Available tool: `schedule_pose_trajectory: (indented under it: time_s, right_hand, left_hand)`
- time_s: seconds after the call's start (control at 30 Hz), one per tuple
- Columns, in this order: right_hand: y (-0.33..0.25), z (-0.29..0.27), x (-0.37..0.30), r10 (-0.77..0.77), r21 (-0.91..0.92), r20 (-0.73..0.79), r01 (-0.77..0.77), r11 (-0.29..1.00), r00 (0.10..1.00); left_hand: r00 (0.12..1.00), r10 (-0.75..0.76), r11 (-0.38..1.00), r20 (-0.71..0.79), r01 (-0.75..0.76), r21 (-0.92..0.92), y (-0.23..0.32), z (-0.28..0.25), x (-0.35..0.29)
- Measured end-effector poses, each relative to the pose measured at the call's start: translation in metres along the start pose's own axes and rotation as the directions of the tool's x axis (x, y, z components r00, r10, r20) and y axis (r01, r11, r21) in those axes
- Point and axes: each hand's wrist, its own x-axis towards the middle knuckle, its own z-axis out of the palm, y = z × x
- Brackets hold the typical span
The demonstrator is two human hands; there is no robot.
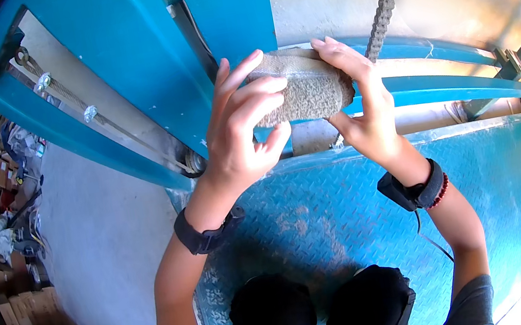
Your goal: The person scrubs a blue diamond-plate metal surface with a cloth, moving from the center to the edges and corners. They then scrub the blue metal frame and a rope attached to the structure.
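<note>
Grey-brown and gritty, the curved pad [305, 89] sat between my hands above the blue checker-plate platform [486, 193]. My left hand [241, 131] wrapped its fingers [261, 86] over it; my right hand [365, 110] gripped its other end, beside a hanging chain [383, 8].

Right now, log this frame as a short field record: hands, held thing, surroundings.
left hand: left hand grips the left end of the rough grey-brown block, fingers curled over its face
right hand: right hand holds the block's right end, fingers laid along its edge
wrists: black band on each
block position: raised in front of the blue metal frame
behind block: hanging chain
underfoot: blue tread-plate platform
far left: cluttered boxes
</note>
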Motion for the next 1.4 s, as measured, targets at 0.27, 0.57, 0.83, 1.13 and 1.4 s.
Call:
schedule_pose_trajectory:
  time_s: [0.27,0.57,0.83,1.13,1.4]
  right_hand:
    - [-0.019,-0.001,-0.027,0.187,0.18,0.052,-0.194,0.964,0.981]
    - [-0.006,0.089,-0.223,0.835,0.194,0.479,-0.961,0.198,0.269]
    - [0.083,0.149,-0.263,0.845,0.065,0.505,-0.968,-0.241,-0.177]
    - [0.151,0.201,-0.303,0.838,-0.075,0.473,-0.961,-0.267,-0.27]
    - [0.197,0.226,-0.336,0.915,0.074,0.255,-0.937,-0.341,-0.313]
  left_hand:
    - [0.971,-0.228,0.92,-0.065,0.194,-0.34,0.013,0.001,-0.025]
    - [0.125,-0.906,-0.1,0.404,0.865,-0.492,0.034,0.076,-0.249]
    - [-0.32,-0.781,-0.595,0.537,0.641,-0.484,-0.014,0.163,-0.317]
    - [-0.564,-0.797,-0.601,0.217,0.776,-0.191,-0.075,0.233,-0.373]
    - [-0.661,-0.689,-0.721,0.295,0.663,-0.198,-0.087,0.257,-0.345]
